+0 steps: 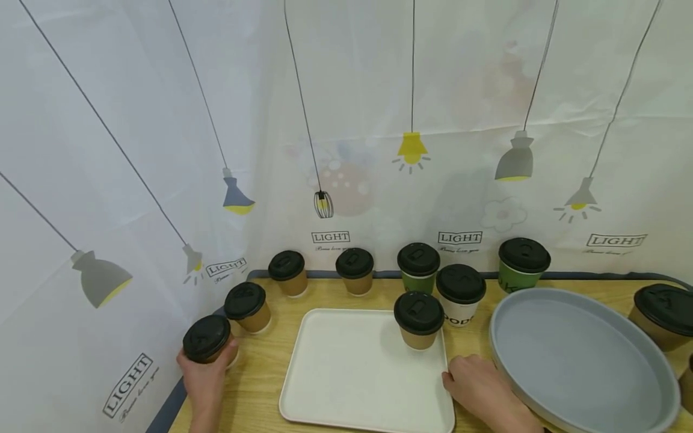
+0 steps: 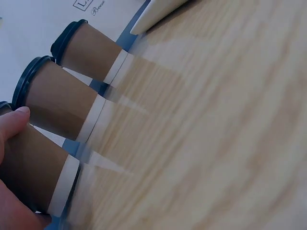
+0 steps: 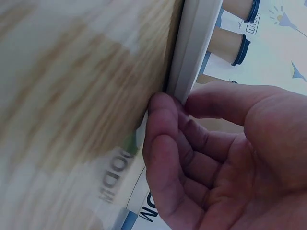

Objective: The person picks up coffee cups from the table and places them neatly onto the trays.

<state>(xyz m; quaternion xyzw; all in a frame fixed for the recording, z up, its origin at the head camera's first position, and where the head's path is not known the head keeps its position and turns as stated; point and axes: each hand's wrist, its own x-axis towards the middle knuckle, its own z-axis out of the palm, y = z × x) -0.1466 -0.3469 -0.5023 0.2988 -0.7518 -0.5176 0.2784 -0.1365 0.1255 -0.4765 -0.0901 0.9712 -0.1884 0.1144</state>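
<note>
At the left of the head view, my left hand (image 1: 204,376) grips a brown paper coffee cup (image 1: 227,350) with a black lid (image 1: 206,338). The left wrist view has this cup's base (image 2: 63,187) at the tabletop, thumb across its side. My right hand (image 1: 483,385) pinches the right rim of a white rectangular tray (image 1: 357,373) between thumb and curled fingers, clearer in the right wrist view, where the tray edge (image 3: 194,52) runs up from the fingertips. One brown lidded cup (image 1: 419,337) stands on the tray's far right corner.
Two brown cups (image 1: 289,276) (image 1: 355,273) and two green cups (image 1: 419,282) (image 1: 522,270) line the back; another brown cup (image 1: 254,316) neighbours the held one. Beside the tray is a white cup (image 1: 460,307). A round grey tray (image 1: 585,361) fills the right, with brown cups (image 1: 657,328) beyond.
</note>
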